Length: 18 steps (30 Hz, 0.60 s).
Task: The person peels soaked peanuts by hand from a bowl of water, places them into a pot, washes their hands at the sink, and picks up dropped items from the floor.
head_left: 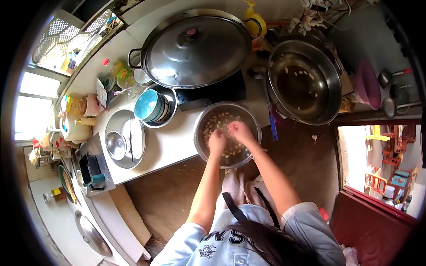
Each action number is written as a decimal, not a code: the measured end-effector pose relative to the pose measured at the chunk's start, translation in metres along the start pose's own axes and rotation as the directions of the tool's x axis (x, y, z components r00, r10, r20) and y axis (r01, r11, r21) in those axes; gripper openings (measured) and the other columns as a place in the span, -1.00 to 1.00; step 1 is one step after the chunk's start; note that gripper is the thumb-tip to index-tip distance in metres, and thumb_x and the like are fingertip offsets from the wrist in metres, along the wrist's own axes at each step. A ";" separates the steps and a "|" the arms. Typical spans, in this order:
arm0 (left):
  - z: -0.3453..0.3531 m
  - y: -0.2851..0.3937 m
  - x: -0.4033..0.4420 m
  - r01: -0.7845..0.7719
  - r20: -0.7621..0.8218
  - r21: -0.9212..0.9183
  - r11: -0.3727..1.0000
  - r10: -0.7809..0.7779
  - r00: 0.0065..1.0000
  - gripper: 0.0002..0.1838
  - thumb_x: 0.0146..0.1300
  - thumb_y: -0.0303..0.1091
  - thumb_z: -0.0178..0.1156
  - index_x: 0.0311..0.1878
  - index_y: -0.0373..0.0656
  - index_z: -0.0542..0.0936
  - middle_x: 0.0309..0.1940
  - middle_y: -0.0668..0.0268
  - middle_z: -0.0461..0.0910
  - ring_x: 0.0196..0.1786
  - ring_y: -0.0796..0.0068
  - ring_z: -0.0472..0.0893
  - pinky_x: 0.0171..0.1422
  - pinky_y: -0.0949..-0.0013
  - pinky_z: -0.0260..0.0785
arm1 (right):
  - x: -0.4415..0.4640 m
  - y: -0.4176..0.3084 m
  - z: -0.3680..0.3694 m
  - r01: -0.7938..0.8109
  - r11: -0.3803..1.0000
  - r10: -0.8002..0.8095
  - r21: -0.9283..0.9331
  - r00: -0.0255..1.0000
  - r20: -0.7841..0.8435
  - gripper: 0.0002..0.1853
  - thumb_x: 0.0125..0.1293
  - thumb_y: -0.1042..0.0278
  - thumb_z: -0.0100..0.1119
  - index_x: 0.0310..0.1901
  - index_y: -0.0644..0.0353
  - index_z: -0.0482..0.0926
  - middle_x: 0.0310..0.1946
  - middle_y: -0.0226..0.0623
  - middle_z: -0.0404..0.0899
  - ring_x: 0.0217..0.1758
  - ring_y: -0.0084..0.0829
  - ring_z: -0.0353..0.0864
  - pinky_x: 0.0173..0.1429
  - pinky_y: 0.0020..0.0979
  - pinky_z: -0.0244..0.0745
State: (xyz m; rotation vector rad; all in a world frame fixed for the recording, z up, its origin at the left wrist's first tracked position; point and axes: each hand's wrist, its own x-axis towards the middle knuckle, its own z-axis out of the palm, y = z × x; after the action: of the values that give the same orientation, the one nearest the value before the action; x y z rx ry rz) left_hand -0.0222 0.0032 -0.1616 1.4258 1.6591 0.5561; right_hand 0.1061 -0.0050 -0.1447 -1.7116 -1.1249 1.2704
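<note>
Light's pretty uneven here, mostly daylight from the window (33,111) on the left, which is totally blown out. The doorway (353,150) on the right is washed out too. The counter (171,144) comes out bright, but the floor (164,195) is dim and brownish. Glare streaks on the lid (208,60), plus softer shine on the bowl's (204,153) metal. Fine detail on both hands (239,132) is kinda mushy. Heavy fisheye too: straight lines bow near the edges, and the corners go black.

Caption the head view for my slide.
Left hand and right hand over a metal bowl of pale pieces in water.
</note>
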 end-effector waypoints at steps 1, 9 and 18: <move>-0.008 0.016 -0.005 0.000 -0.025 -0.097 0.995 -0.003 1.000 -0.79 0.04 -0.36 0.00 -0.27 -0.20 0.52 -0.34 0.07 0.53 -0.30 0.21 0.55 -0.21 0.37 0.35 | -0.004 -0.017 -0.005 -0.059 0.956 0.031 0.286 0.994 0.104 -0.87 0.21 0.50 -0.09 -0.31 0.33 0.45 -0.52 -0.21 0.52 -0.51 -0.51 0.51 -0.41 -0.50 0.42; -0.048 0.094 -0.032 -0.045 0.207 -0.565 0.824 0.194 0.959 -0.85 0.03 -0.48 0.14 -0.30 -0.31 0.55 -0.46 0.28 0.56 -0.41 0.62 0.55 -0.32 0.59 0.38 | -0.034 -0.062 -0.027 -0.029 0.725 -0.032 0.688 0.997 0.076 -0.85 0.22 0.40 -0.01 -0.48 0.19 0.35 -0.64 -0.45 0.42 -0.69 -0.72 0.28 -0.63 -0.71 0.16; -0.047 0.124 -0.033 -0.049 -0.127 -0.537 0.842 -0.024 0.992 -0.86 -0.04 -0.54 0.22 -0.35 -0.37 0.56 -0.51 0.29 0.57 -0.48 0.65 0.52 -0.39 0.65 0.34 | -0.010 -0.041 -0.042 -0.186 0.826 0.093 0.533 0.976 0.198 -0.65 0.24 0.23 -0.17 -0.64 0.17 0.40 -0.70 -0.46 0.41 -0.68 -0.66 0.32 -0.57 -0.59 0.22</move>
State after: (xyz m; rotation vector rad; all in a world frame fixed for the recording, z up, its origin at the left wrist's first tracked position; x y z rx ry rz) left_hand 0.0086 0.0120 -0.0290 0.9959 1.4285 1.0510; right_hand 0.1364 -0.0013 -0.0935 -1.2826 -0.6275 1.6597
